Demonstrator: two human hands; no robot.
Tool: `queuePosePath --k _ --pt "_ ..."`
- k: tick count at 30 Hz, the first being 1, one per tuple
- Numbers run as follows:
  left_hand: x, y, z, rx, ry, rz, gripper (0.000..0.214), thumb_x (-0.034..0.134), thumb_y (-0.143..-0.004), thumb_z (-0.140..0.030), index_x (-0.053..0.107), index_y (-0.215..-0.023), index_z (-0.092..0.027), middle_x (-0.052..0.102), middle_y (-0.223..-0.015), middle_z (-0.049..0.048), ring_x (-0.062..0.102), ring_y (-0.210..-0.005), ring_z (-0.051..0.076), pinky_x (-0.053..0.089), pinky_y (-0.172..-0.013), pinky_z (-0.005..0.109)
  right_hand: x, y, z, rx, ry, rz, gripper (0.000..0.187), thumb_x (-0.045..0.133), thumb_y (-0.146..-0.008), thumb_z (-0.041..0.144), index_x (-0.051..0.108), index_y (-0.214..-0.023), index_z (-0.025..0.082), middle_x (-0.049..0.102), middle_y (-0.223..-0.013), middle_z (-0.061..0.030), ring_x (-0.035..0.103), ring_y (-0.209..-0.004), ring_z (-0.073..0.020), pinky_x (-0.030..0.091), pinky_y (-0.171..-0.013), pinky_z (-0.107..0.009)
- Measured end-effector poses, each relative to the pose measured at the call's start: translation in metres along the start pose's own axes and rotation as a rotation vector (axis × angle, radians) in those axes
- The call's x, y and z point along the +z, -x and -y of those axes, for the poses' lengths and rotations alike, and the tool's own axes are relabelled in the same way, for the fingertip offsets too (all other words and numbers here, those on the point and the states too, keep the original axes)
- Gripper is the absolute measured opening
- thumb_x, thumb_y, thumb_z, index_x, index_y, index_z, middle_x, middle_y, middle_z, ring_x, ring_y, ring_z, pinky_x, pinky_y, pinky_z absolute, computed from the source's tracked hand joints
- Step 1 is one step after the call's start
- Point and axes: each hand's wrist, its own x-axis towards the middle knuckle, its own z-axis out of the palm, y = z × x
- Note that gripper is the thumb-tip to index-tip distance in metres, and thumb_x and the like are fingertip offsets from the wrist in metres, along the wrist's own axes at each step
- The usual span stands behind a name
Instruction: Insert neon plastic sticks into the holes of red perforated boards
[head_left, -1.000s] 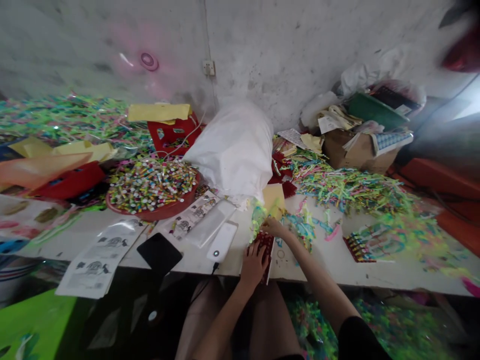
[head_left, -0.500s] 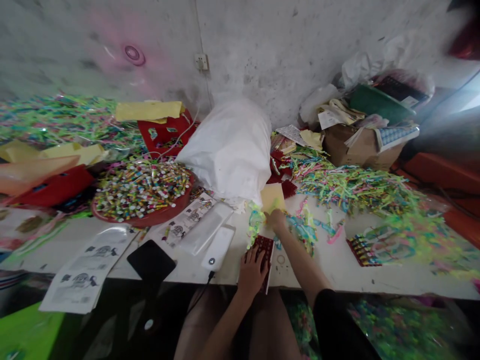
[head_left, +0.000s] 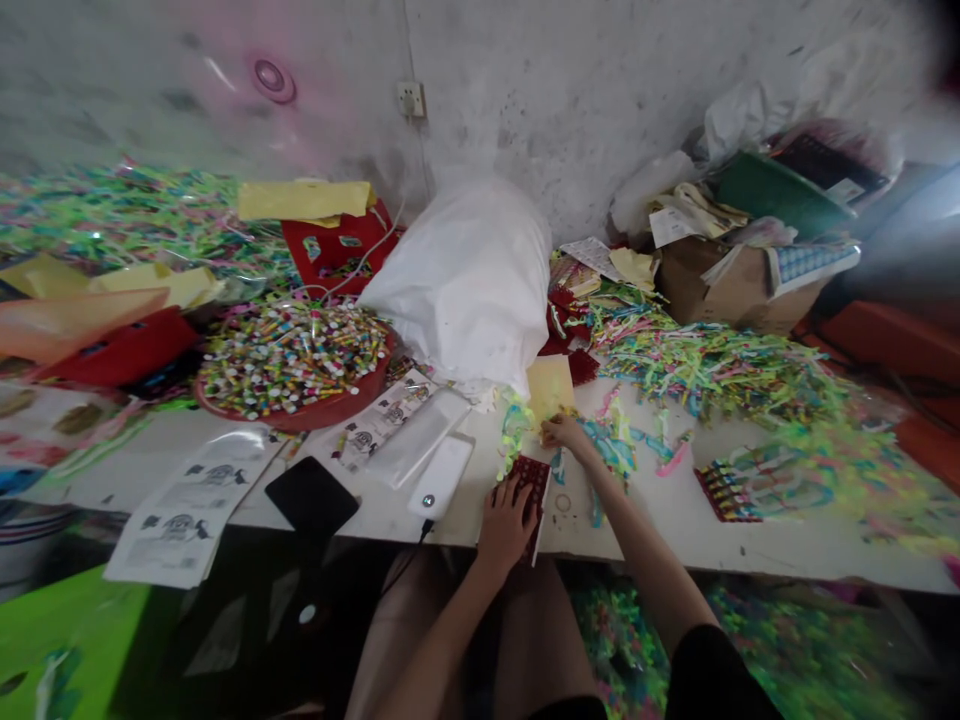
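My left hand [head_left: 508,518] lies with its fingers spread over a dark red board with rows of holes [head_left: 539,482] at the table's front edge. Farther in, my right hand [head_left: 565,434] has curled fingers at the lower edge of a yellow sheet [head_left: 551,383]. What those fingers pinch is too small and dim to make out. Pale green ribbon strands [head_left: 514,428] lie just left of the sheet. To the right of that hand is a loose bunch of blue, green and pink ribbons [head_left: 615,452]. A tan ring [head_left: 562,502] rests beside the board.
A large white sack [head_left: 469,300] stands behind the hands. To the left are a red basin of small striped pieces [head_left: 296,355], a white phone-like device [head_left: 442,480] and a black pad [head_left: 311,497]. Rightward lie a filled red board [head_left: 724,495] and a ribbon heap [head_left: 712,370].
The view has shifted slightly. My right hand has drawn a little back from the yellow sheet, its fingers now more curled. My left hand stays on the red board.
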Motion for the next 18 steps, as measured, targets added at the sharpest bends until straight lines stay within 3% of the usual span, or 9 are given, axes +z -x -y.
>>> queuePosePath --k 5,7,12,18 --pt "-0.004 -0.001 -0.002 0.010 0.005 0.001 0.032 0.050 -0.086 -0.028 0.056 -0.117 -0.023 0.053 -0.128 0.0080 0.050 -0.115 0.025 0.039 -0.096 0.045 0.007 0.033 -0.016 -0.048 -0.643 0.072 0.018 0.058 -0.082 0.028 0.046 -0.092 0.018 0.068 -0.093 -0.0076 0.066 -0.069 -0.0126 0.057 -0.063 -0.026" --pt "-0.004 -0.001 -0.002 0.010 0.004 0.003 0.032 0.049 -0.086 -0.028 0.055 -0.117 -0.023 0.053 -0.129 0.0079 0.049 -0.115 0.025 0.038 -0.097 0.044 0.012 0.043 -0.019 -0.052 -0.767 0.082 0.020 0.060 -0.080 0.031 0.048 -0.090 0.018 0.067 -0.091 -0.0062 0.065 -0.068 -0.0125 0.057 -0.062 -0.027" --pt "-0.003 -0.001 -0.002 0.011 0.006 0.003 0.032 0.049 -0.087 -0.029 0.056 -0.117 -0.022 0.054 -0.127 0.0081 0.049 -0.114 0.025 0.038 -0.096 0.044 0.021 0.050 -0.020 -0.009 -0.578 -0.035 0.028 0.045 -0.089 0.040 0.056 -0.080 0.016 0.066 -0.080 -0.0068 0.064 -0.067 -0.0139 0.057 -0.060 -0.024" --pt "-0.002 -0.001 -0.001 0.017 0.013 -0.002 0.031 0.048 -0.087 -0.029 0.055 -0.117 -0.022 0.053 -0.128 0.0084 0.049 -0.115 0.025 0.037 -0.097 0.045 0.027 0.042 -0.026 -0.127 -0.429 0.101 0.020 0.059 -0.078 0.032 0.064 -0.085 0.015 0.069 -0.083 -0.0042 0.065 -0.076 -0.0166 0.056 -0.071 -0.029"
